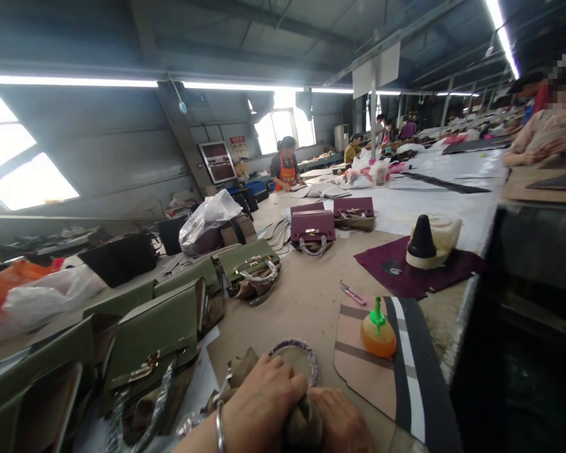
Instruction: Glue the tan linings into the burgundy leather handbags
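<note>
At the table's near edge, my left hand [264, 393], with a silver bangle on its wrist, is closed on a bunched olive-brown bag piece [304, 423]. Against the same piece, from the right, presses my right hand [337, 420]; its fingertips are partly hidden. A plastic-wrapped handbag handle [314, 358] arches just beyond my hands. To their right, an orange squeeze bottle [378, 336] with a green nozzle stands on a beige and dark striped panel [358, 377]. Beyond the bottle lies a pink-handled cutter [353, 293].
Green handbags [155, 333] line the left side. Maroon handbags [312, 225] sit farther back. A black cone [422, 238] stands on a maroon leather piece [382, 261] at right, near the table edge. Co-workers are at the back and far right, including one in an orange apron [287, 171].
</note>
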Motion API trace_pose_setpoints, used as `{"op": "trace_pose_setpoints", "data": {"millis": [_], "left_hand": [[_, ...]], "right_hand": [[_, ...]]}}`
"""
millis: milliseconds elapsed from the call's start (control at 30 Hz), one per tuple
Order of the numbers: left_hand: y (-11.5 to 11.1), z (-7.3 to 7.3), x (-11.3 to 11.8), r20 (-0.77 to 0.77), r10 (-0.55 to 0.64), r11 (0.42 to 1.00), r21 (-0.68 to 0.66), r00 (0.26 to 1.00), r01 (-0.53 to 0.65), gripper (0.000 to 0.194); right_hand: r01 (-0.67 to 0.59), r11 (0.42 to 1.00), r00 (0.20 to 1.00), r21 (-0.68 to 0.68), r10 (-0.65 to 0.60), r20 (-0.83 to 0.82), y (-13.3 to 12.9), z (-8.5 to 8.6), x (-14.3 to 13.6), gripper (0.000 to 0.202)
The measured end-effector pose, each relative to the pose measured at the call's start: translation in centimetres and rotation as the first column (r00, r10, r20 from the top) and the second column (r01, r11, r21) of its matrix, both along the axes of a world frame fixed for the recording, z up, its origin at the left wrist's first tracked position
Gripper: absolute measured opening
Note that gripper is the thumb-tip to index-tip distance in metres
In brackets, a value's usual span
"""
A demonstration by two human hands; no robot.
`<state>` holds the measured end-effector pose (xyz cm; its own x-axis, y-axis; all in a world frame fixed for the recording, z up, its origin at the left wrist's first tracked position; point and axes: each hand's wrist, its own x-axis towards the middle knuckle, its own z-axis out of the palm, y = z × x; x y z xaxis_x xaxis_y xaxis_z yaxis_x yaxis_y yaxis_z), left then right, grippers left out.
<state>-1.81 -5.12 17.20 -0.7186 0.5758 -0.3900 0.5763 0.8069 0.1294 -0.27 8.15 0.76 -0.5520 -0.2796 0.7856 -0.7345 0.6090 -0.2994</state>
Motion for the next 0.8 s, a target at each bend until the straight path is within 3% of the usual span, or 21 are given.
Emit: {"op": "trace_pose_setpoints", "data": {"millis": [100, 233, 400, 433, 500, 600, 667, 800], "left_hand": [[-1.1, -1.0, -0.6, -0.015, 0.014, 0.992, 0.123, 1.000, -0.012, 0.020], [-1.9, -1.5, -1.6, 0.125, 0.085, 0.976, 0.191, 0.989, -0.108, 0.014], [-2.8, -2.2, -3.0, 0.356, 0.086, 0.938, 0.287, 0.930, -0.196, 0.010], [-3.0, -2.5, -3.2, 0.398, 0.081, 0.931, 0.297, 0.914, -0.212, 0.010], [-3.4, -2.8, -3.6, 0.471, 0.066, 0.917, 0.319, 0.880, -0.240, 0.012], [-3.7, -2.6, -3.8, 0.554, 0.044, 0.899, 0.340, 0.832, -0.274, 0.017], [-3.6, -2.2, -3.8, 0.577, 0.047, 0.896, 0.337, 0.815, -0.289, 0.018], [-3.3, -1.3, -3.9, 0.582, 0.055, 0.897, 0.328, 0.811, -0.296, 0.017]], "right_hand": [[0.038, 0.999, 0.993, -0.005, -0.037, 0.112, -0.2, -0.4, 0.0, 0.023], [0.071, 0.997, 0.972, 0.013, -0.072, 0.225, -0.6, -0.6, 0.1, 0.024], [-0.052, 0.998, 0.972, 0.023, 0.046, 0.232, 1.8, 0.3, 1.3, 0.040], [-0.026, 1.000, 0.977, 0.003, 0.025, 0.211, 2.9, 0.5, 1.6, 0.040], [0.145, 0.985, 0.972, -0.094, -0.124, 0.202, 5.5, 0.9, 1.9, 0.032], [0.474, 0.847, 0.862, -0.240, -0.392, 0.320, 9.6, 1.2, 1.0, 0.023], [0.522, 0.811, 0.829, -0.264, -0.409, 0.382, 11.5, 1.2, -0.3, 0.046], [0.460, 0.873, 0.808, -0.160, -0.337, 0.484, 12.7, 0.9, -3.1, 0.078]]}}
